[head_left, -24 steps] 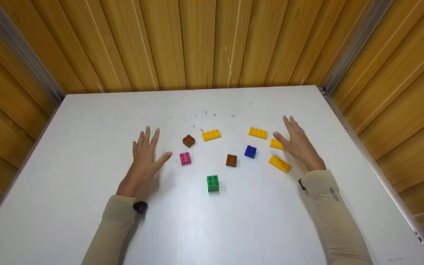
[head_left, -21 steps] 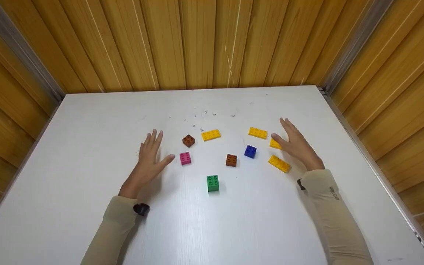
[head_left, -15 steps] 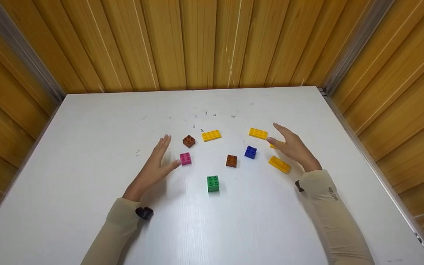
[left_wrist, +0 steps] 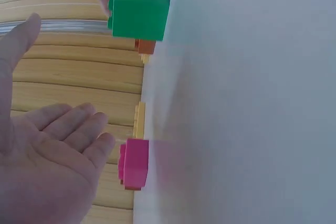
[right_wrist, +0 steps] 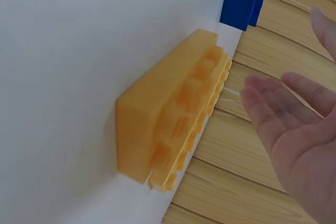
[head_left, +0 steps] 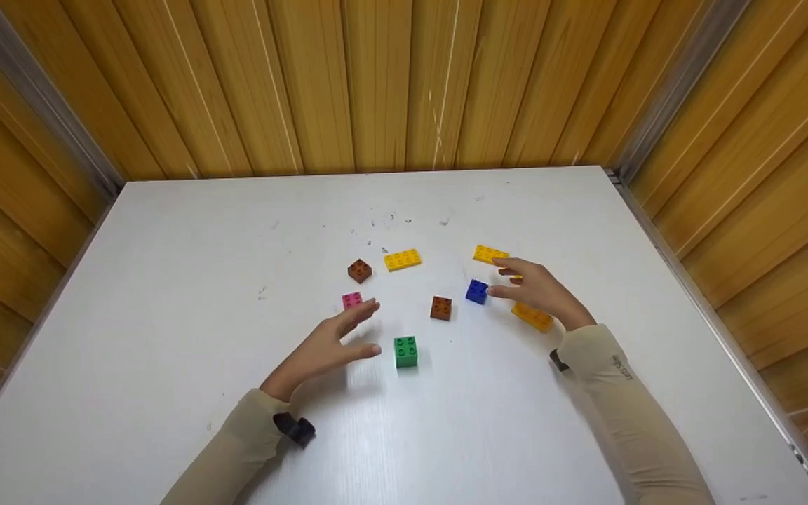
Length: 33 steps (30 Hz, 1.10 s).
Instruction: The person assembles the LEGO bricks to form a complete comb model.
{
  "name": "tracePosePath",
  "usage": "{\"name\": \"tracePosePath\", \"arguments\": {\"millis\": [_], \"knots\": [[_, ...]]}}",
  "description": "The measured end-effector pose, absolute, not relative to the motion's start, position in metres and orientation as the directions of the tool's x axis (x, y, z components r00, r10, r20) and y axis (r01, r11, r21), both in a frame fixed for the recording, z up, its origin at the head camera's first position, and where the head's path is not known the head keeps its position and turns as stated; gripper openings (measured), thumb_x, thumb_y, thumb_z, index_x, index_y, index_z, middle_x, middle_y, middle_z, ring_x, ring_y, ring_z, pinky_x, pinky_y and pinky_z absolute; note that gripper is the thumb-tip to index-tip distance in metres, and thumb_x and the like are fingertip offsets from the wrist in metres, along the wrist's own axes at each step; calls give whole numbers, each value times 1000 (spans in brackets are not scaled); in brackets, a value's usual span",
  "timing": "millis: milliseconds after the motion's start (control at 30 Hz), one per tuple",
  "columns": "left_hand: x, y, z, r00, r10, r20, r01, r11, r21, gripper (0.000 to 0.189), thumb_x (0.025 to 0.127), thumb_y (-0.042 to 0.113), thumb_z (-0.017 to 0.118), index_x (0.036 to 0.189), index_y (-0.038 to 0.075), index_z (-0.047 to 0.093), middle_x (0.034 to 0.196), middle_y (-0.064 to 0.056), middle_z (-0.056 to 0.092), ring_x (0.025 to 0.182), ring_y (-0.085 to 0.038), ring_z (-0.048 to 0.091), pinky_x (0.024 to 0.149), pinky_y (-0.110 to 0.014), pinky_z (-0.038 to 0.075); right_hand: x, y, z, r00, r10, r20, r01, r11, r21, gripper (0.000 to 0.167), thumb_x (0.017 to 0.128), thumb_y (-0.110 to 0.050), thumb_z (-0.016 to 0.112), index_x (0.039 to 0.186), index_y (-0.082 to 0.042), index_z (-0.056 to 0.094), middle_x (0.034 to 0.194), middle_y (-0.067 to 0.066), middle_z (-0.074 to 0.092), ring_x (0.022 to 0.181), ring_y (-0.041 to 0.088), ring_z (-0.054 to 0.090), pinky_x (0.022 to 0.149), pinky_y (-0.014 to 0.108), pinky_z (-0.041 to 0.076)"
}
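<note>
My left hand (head_left: 327, 351) hovers over the table with thumb and fingers apart, just left of a green toy brick (head_left: 405, 352). Its fingers partly cover a pink brick (head_left: 352, 300) in the head view. In the left wrist view the palm of the left hand (left_wrist: 58, 156) faces the green brick (left_wrist: 139, 14) and holds nothing. My right hand (head_left: 541, 289) hangs beside a blue brick (head_left: 476, 291), thumb near it, fingers slightly bent. Below that hand lies a yellow brick (head_left: 532, 317), and another yellow one is mostly hidden. The right wrist view shows the blue brick (right_wrist: 242, 2) apart from the fingers.
A brown brick (head_left: 440, 308) lies mid-table, and a second brown brick (head_left: 360, 271) stands behind the pink one. Flat yellow bricks (head_left: 402, 259) lie toward the back. The white table (head_left: 200, 280) meets wood-patterned walls (head_left: 376, 84) at the back and sides.
My left hand has moved right and nearer, from beyond the pink brick toward the green one. The right hand has moved left toward the blue brick, its fingers bending slightly. The bricks stay put.
</note>
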<state>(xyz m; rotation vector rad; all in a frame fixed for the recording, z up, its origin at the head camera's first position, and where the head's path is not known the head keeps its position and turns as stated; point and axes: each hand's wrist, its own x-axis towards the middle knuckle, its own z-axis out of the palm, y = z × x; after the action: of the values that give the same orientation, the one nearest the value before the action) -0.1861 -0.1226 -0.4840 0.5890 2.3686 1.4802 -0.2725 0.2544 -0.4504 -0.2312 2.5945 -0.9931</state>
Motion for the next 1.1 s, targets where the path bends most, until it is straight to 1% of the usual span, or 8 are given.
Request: {"name": "tracePosePath", "arguments": {"millis": [67,200,400,633,800,933,1100], "knots": [[-185,-119,-487,-863,504,-31,168,344,924,76,86,27,72,149,10,34,151,-6,42,141,-29,36,117,-46,27,-274,253,-452,-921,-289,-262,-38,734,-678,74,86,-43,68,147,-12,39,148,16,42,135,37,42,111,50,36],[-184,-114,-495,-857,513,-44,124,289,949,71,83,23,76,143,6,42,144,-10,50,137,-28,43,116,-43,31,-275,250,-455,-911,-326,-255,-66,723,-687,70,86,-38,70,144,-10,43,144,15,48,132,35,46,110,50,38],[-182,-104,-502,-858,509,-64,123,326,937,65,79,30,79,134,9,53,136,-6,57,129,-22,51,112,-40,37,-278,246,-459,-901,-320,-294,-45,741,-670,67,85,-34,73,142,-10,47,141,13,51,128,32,49,109,50,38],[-182,-92,-506,-866,496,-58,135,344,929,57,76,25,82,126,11,59,125,-3,63,119,-19,58,106,-35,45,-282,240,-462,-900,-310,-308,-40,761,-648,61,84,-29,74,137,-8,53,128,12,60,118,28,56,107,47,42],[-183,-88,-508,-878,475,-62,127,356,926,48,76,26,81,120,15,63,118,-1,65,109,-17,61,100,-33,49,-284,236,-464,-905,-282,-320,-6,758,-652,56,83,-27,76,133,-10,56,124,11,62,113,27,56,105,46,43],[-185,-87,-510,-883,464,-68,118,362,925,43,78,27,80,116,17,65,114,0,66,101,-15,62,95,-32,52,-285,235,-465,-908,-276,-316,-3,758,-652,51,83,-26,76,129,-11,60,121,10,63,111,26,56,104,46,44],[-186,-87,-511,-889,455,-56,122,353,928,41,79,24,80,116,15,66,114,-2,67,100,-16,62,94,-32,52,-286,234,-465,-909,-281,-309,-17,764,-645,47,82,-25,77,125,-10,63,117,10,64,107,26,58,102,45,45]]}}
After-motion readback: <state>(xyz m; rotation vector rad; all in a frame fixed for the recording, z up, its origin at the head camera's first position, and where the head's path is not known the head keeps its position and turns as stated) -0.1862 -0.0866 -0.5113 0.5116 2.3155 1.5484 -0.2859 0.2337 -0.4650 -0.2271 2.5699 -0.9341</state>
